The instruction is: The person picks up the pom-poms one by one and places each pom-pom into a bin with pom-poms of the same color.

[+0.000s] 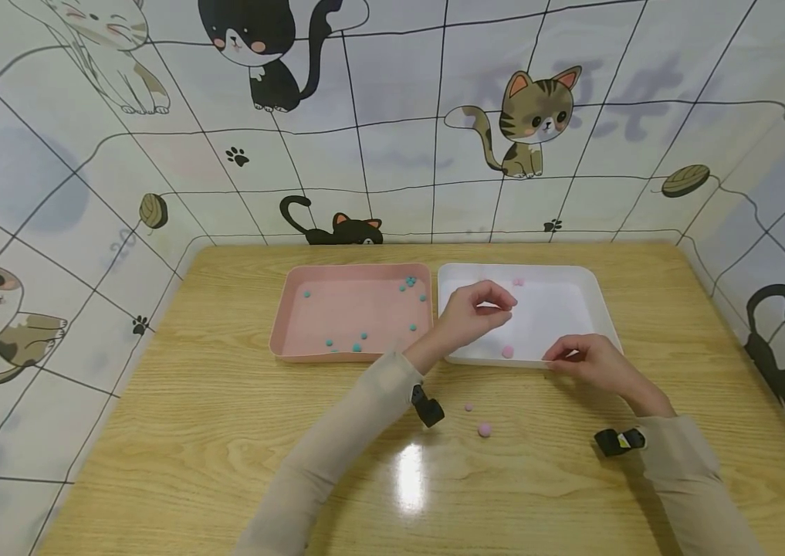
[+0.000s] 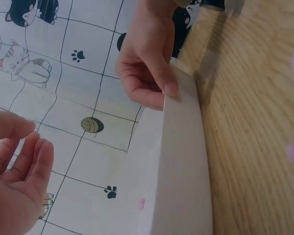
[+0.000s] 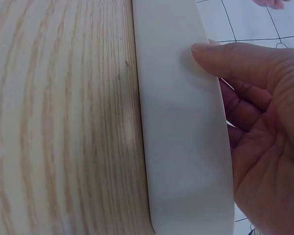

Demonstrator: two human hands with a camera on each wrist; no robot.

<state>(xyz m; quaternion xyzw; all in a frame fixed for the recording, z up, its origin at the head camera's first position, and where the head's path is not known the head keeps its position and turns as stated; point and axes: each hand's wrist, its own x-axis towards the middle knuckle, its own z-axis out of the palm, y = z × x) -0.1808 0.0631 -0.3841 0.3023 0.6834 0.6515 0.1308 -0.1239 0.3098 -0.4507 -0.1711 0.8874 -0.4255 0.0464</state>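
My left hand [image 1: 470, 315] hovers over the white tray [image 1: 531, 324], its fingers loosely bent and the thumb close to the fingertips. Nothing shows between them in the left wrist view. With thumb outside and fingers inside, my right hand [image 3: 269, 93] pinches the near wall of that tray. Inside lie a pink ball [image 1: 507, 352] near the front and some small pink balls [image 1: 518, 282] at the back. On the table in front rest a larger pink ball [image 1: 485, 430] and a smaller pink ball [image 1: 468, 407].
Left of the white tray stands a pink tray [image 1: 350, 309] holding several small teal balls [image 1: 411, 282]. Both trays sit toward the back of the wooden table [image 1: 211, 432]. A cloth printed with cats [image 1: 392, 147] hangs behind and at the sides.
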